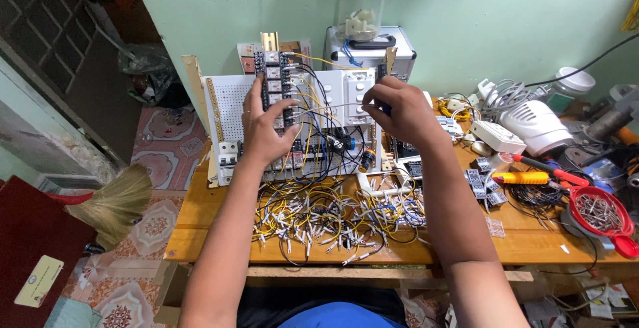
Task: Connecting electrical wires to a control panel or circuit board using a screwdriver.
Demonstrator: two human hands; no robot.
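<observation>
Wooden desk (200, 225), head view only. White perforated panel (229, 112) stands upright at the back of the desk, against the green wall, carrying a column of dark relay blocks (274, 78) and tangled wiring.

Left hand (266, 128): fingers spread fairly wide, laid flat against the relay blocks, thumb out to the right near the wires. Touching, not clamped.

Right hand (399, 112): fingers drawn together, pinching a thin pale wire (333, 106) that runs left toward the relay blocks. A dark handle shows under the fingers; what tool it is, cannot tell.

Loose yellow, black and white wires (333, 218) lie heaped on the desk below both hands. Red bowl of metal bits (599, 211) sits at far right.
</observation>
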